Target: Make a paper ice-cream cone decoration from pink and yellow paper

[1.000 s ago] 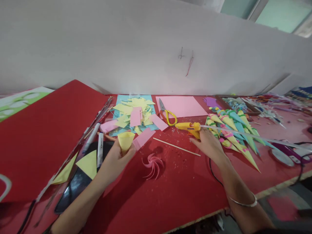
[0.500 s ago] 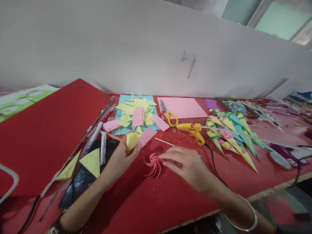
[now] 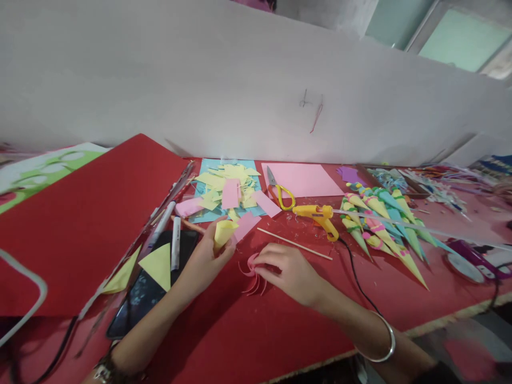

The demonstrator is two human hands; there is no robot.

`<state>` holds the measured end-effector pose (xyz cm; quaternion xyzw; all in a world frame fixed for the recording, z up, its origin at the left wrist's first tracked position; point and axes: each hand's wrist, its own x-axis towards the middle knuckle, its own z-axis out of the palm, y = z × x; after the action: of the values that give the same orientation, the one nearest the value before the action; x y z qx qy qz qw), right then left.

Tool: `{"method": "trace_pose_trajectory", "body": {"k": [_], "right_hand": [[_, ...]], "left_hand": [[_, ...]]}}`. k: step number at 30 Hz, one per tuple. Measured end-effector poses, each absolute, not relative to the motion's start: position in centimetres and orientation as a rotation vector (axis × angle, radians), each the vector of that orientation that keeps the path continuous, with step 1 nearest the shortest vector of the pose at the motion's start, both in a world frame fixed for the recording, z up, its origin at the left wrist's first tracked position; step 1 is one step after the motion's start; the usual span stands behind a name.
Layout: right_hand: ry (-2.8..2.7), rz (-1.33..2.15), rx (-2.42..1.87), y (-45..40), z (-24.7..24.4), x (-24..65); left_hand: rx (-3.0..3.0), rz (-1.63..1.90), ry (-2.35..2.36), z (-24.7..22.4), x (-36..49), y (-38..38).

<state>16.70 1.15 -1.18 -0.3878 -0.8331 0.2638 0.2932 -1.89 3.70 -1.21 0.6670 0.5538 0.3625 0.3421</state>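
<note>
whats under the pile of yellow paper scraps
The yellow scraps, mixed with a few pink strips, lie on a light blue sheet whose edges show around the pile. The middle of the sheet, and anything else under the scraps, is covered.

Soft, even daylight fills the scene, brightest at the pale green window panes (image 3: 464,40) upper right, with only faint shadows under the forearms on the red tabletop (image 3: 248,330). Wide-angle distortion bends the edges, and the corners smear into blur.
</note>
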Motion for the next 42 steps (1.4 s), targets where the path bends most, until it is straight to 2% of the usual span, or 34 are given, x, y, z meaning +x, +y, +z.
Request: {"method": "trace_pose_trajectory", "body": {"k": [17, 27, 35, 42], "right_hand": [[-2.026, 0.957, -0.937, 1.7, -0.6, 17.5], [-1.44, 1.263, -0.734, 3.0, -0.2, 20.1], [-1.4, 1.143, -0.775, 3.2, -0.4, 19.7], [-1.52, 1.017, -0.822, 2.8, -0.1, 19.4]], "left_hand": [[1.798, 0.924, 1.414, -1.7, -2.2, 3.6], [2.119, 0.758, 1.419, -3.5, -1.8, 3.3], [2.549, 0.379, 1.327, -4.9, -2.5, 3.1], [2.568, 0.383, 1.276, -2.3, -3.4, 2.3]]}}
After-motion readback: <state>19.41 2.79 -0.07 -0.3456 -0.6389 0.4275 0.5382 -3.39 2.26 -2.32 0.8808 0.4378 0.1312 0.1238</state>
